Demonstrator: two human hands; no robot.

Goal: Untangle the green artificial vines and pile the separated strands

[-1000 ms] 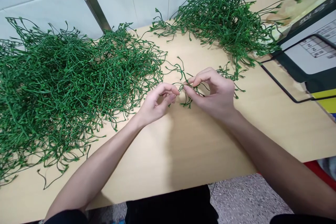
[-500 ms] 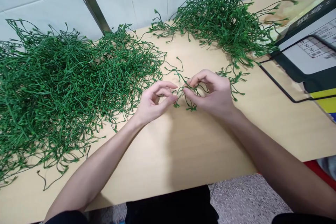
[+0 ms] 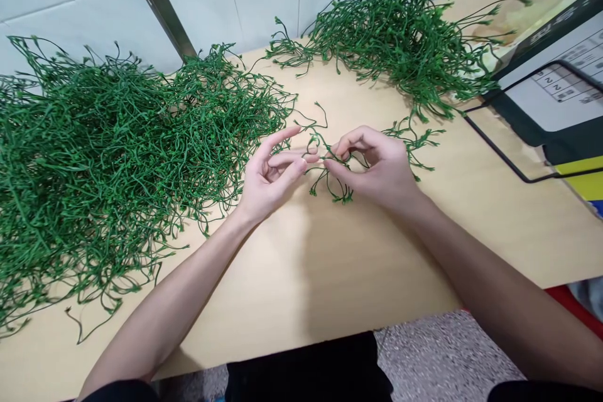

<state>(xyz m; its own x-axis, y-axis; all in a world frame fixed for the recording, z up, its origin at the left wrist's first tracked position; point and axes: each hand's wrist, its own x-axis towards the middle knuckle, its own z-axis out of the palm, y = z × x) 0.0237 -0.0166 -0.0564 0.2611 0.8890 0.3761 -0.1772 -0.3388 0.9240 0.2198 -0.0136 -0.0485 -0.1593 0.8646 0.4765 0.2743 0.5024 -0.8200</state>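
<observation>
My right hand (image 3: 377, 160) pinches a small bunch of thin green artificial stems (image 3: 335, 187) between thumb and fingers. Their forked tips hang towards me and spread upwards to the left. Close by on the left, my left hand (image 3: 273, 173) has its thumb and middle finger together at the near ends of these stems, its index finger raised away. The exact contact there is partly hidden by the fingers. Behind the fingers, a loose green stem (image 3: 325, 116) lies on the table. Further sprigs (image 3: 419, 141) rest just beyond my right hand.
A large heap of green stems (image 3: 117, 138) covers the left of the wooden table (image 3: 264, 301). A smaller heap (image 3: 400, 38) lies at the back right. A dark printed package (image 3: 551, 100) with a black wire frame (image 3: 499, 160) is at right. A metal bar (image 3: 157, 3) stands against the tiled wall.
My left index finger has lifted and spread away from the thumb, and the left hand has shifted slightly left. My right hand stays nearly in place; the stem tips below it have swung a little.
</observation>
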